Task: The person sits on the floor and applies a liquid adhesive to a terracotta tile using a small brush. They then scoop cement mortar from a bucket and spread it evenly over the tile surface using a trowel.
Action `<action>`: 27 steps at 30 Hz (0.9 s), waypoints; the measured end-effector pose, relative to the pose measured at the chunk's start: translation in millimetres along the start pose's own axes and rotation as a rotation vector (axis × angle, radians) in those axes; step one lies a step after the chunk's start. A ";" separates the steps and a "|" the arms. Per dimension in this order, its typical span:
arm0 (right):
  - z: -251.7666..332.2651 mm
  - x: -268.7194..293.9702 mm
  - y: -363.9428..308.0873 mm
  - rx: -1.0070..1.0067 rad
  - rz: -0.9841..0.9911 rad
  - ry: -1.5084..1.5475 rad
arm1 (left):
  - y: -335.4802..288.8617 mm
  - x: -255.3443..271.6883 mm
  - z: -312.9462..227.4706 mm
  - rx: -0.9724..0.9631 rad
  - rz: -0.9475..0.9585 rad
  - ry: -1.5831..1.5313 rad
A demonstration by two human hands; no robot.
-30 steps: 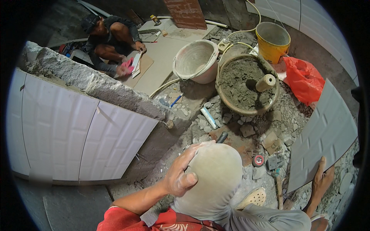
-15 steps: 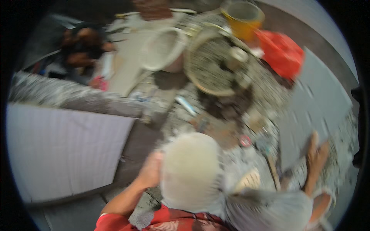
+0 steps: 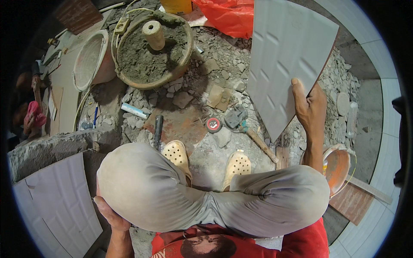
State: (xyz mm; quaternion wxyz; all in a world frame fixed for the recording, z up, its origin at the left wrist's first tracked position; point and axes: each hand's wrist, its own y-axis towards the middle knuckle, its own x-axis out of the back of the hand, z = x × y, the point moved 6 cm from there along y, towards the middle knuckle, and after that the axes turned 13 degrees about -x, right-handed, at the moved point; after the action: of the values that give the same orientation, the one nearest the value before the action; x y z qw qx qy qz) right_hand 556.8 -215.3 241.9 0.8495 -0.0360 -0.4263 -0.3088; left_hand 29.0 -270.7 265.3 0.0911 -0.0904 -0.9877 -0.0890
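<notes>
Tile [image 3: 292, 51] is in the right hand [image 3: 310, 105], pinched one-handed at its edge, thumb on face, other fingers mostly hidden. Left hand [image 3: 111, 213] is against the left knee [image 3: 129, 185]; can't tell if it grips. Risk: the edge hold could let the tile twist or slip, chipping its low corner on the rubble [image 3: 342, 69] or hammer [image 3: 260, 143] left of the right hand. Tape measure [image 3: 213, 125] between hands; mortar bucket [image 3: 152, 85] farther ahead. Left knee blocks left hand's path across.

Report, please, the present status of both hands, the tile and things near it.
Right hand gripping pale tile by its edge. Left hand at left knee. Wooden-handled tool, rubble near tile.
</notes>
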 end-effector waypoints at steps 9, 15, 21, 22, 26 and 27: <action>-3.3 -0.7 5.3 0.026 0.016 0.005 | -23.5 24.2 30.5 -0.077 0.035 -0.115; -6.4 -3.3 7.4 0.028 0.027 -0.015 | -25.0 29.8 32.6 -0.085 0.007 -0.062; -5.3 -3.3 7.8 0.024 0.023 -0.010 | -31.5 37.4 33.7 -0.100 -0.005 -0.014; -4.8 -3.4 8.3 0.026 0.029 -0.004 | -32.4 39.0 33.6 -0.103 -0.006 -0.001; -4.8 -3.9 11.6 0.000 0.061 0.010 | -33.5 45.4 33.9 -0.133 0.000 0.177; -3.7 -3.5 11.9 0.010 0.059 0.013 | -33.7 46.0 33.7 -0.130 -0.001 0.132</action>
State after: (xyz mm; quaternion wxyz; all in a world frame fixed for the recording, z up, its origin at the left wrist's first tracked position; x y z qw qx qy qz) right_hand 564.4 -205.2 239.4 0.8610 -0.0423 -0.4212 -0.2819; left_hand -27.5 -289.4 236.4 0.1499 -0.0895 -0.9718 -0.1586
